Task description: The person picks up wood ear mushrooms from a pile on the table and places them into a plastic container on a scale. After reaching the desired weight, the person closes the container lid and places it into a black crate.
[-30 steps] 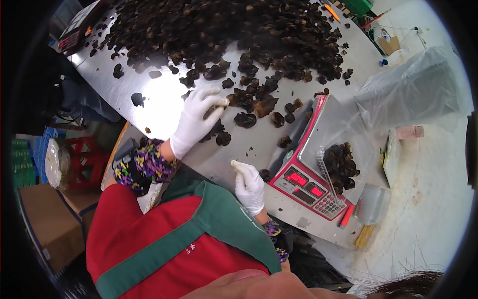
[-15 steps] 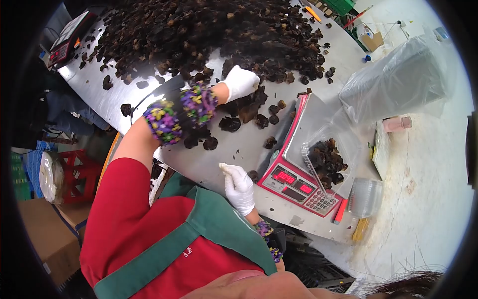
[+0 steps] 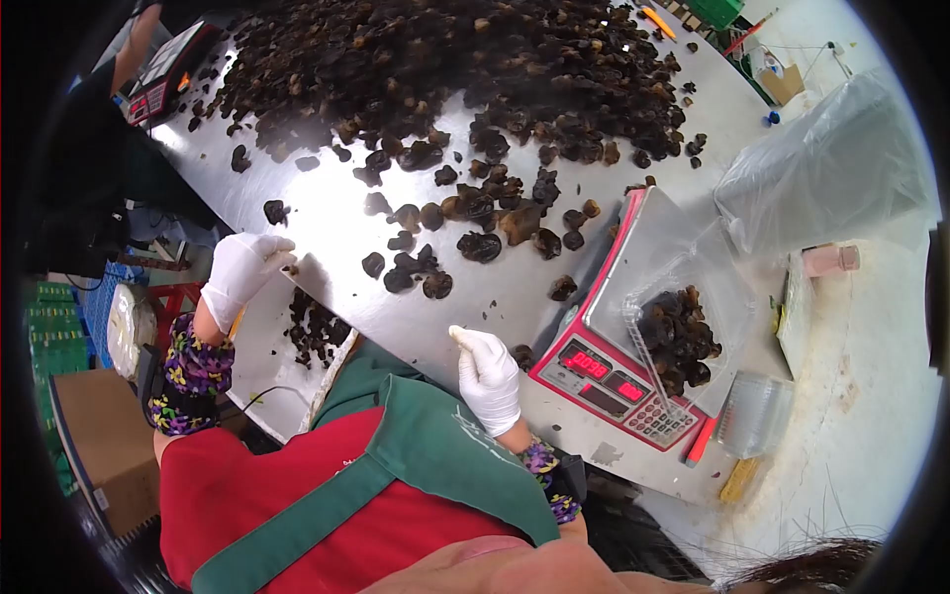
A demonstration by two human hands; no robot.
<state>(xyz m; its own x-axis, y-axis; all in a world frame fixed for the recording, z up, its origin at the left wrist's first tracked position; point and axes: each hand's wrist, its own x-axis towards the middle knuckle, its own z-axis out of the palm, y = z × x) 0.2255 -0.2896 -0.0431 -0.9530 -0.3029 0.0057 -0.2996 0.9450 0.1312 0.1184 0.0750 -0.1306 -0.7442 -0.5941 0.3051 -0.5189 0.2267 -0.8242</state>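
My left hand [image 3: 242, 272], in a white glove, is closed at the table's left edge, above a white bin [image 3: 265, 371] with small dark scraps. A tiny brown bit shows by its fingertips; what they grip is unclear. My right hand [image 3: 487, 381], also gloved, has its fingers curled together at the near edge, left of a red scale [image 3: 614, 388]; anything inside is hidden. On the scale, an open clear plastic box [image 3: 727, 302] holds dark, wrinkled pieces [image 3: 681, 337]. More loose pieces [image 3: 480, 247] lie between the hands and the big pile [image 3: 426, 74].
Right of the scale are stacked clear containers [image 3: 754, 414], a red-handled tool [image 3: 700, 443] and a pink bottle [image 3: 831, 260]. A plastic-covered block [image 3: 826, 173] stands behind. Another person's arm [image 3: 134, 49] is near a second scale [image 3: 150, 102] at the far left.
My left hand has moved from the loose pieces near the pile down and left, over the bin. My right hand has barely moved. The view has shifted slightly, and another person's arm now shows.
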